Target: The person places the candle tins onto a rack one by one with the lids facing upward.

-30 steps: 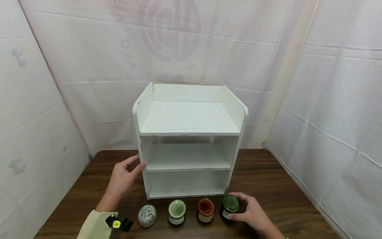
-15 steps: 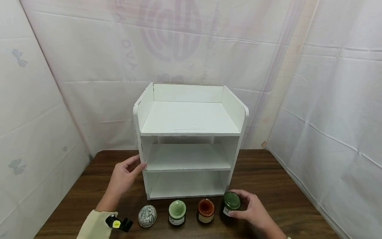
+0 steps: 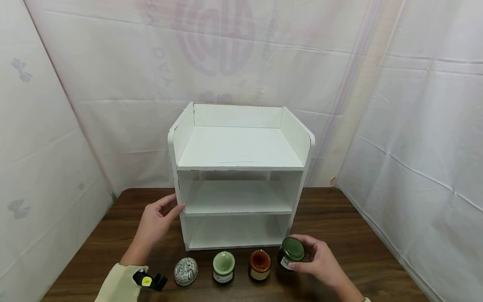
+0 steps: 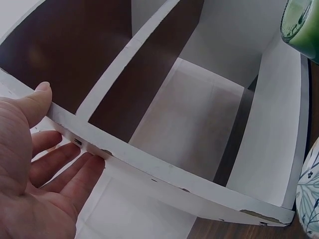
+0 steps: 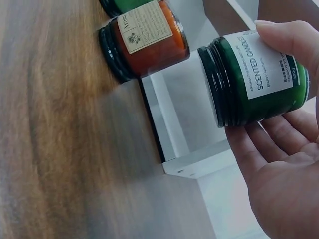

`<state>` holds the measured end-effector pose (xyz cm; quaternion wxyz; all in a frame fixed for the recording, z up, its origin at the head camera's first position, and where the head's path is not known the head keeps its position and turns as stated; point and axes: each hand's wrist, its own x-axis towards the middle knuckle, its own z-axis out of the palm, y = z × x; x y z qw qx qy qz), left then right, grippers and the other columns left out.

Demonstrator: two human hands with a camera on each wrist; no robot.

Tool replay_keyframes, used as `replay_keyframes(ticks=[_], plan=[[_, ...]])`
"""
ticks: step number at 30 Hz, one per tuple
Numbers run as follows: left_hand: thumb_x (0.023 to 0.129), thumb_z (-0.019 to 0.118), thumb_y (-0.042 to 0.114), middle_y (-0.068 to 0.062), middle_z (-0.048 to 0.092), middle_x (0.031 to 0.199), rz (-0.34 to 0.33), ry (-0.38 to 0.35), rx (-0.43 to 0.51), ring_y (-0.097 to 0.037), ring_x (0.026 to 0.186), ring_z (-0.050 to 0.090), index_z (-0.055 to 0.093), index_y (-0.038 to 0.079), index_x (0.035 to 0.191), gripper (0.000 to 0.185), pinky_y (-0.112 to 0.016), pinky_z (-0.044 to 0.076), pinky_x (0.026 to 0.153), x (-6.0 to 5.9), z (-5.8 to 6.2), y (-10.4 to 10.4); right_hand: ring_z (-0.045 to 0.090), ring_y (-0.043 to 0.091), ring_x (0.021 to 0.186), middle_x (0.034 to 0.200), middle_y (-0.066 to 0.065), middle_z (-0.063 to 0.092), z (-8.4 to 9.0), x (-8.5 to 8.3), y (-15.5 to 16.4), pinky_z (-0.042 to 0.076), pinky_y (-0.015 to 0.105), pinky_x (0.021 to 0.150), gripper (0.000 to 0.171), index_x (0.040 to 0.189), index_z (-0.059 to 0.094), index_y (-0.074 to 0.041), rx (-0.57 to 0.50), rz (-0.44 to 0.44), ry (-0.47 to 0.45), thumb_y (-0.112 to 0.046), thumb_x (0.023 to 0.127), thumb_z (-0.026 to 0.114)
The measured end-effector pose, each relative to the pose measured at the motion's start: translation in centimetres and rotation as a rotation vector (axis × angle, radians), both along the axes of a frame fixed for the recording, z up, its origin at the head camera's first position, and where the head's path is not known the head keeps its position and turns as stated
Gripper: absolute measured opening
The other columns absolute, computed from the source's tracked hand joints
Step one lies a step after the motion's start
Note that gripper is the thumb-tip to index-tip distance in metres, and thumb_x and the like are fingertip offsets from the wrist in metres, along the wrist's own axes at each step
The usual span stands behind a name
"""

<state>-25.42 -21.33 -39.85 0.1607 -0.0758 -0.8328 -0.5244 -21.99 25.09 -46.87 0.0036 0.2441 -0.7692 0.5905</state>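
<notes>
At the shelf (image 3: 239, 147), left hand (image 3: 155, 219) in edge pinch, right hand (image 3: 319, 261) curled round dark green jar (image 3: 292, 249)

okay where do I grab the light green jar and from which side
Probably best: come at the light green jar from above and pinch its round side wall left and right. Table shows between it and both patterned piece and amber jar; its dished top offers little to grip.

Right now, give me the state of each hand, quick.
Left hand: closed, gripping the side edge of the white shelf.
Right hand: closed, holding the dark green jar.
</notes>
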Motion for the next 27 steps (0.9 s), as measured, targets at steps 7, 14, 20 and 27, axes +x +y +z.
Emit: replay_keyframes(ticks=[7,14,20,27], plan=[[0.099,0.069,0.035,-0.017,0.067,0.136,-0.006,-0.008,0.000,0.006,0.107,0.062,0.059,0.006,0.143,0.054,-0.011,0.051,0.084,0.0,0.1,-0.1,0.072,0.011,0.101,0.118,0.003,0.074,0.6,0.2,-0.5,0.059,0.026,0.087,0.057,0.131,0.062,0.003,-0.009,0.011,0.011,0.000,0.078,0.085],[0.099,0.070,0.034,-0.016,0.067,0.136,-0.015,0.002,0.006,0.011,0.104,0.060,0.059,0.006,0.143,0.053,-0.011,0.051,0.084,0.0,0.0,-0.2,0.071,0.010,0.102,0.119,0.004,0.073,1.1,0.5,-1.1,0.059,0.027,0.087,0.058,0.132,0.060,0.004,-0.047,0.032,0.028,0.002,0.079,0.084],[0.099,0.069,0.036,-0.016,0.066,0.137,-0.010,-0.005,-0.004,0.013,0.105,0.059,0.058,0.007,0.144,0.055,-0.010,0.051,0.084,0.0,-0.1,-0.1,0.071,0.010,0.100,0.117,0.000,0.072,1.2,0.6,-1.6,0.060,0.027,0.085,0.057,0.131,0.059,0.007,-0.076,0.043,0.036,0.004,0.079,0.083],[0.100,0.068,0.038,-0.016,0.067,0.135,-0.006,-0.007,-0.002,0.012,0.105,0.059,0.058,0.007,0.144,0.055,-0.010,0.051,0.085,0.0,-0.1,0.0,0.070,0.010,0.101,0.118,-0.001,0.071,1.1,0.7,-2.1,0.060,0.026,0.085,0.057,0.131,0.055,0.013,-0.151,0.098,0.019,0.007,0.080,0.081]])
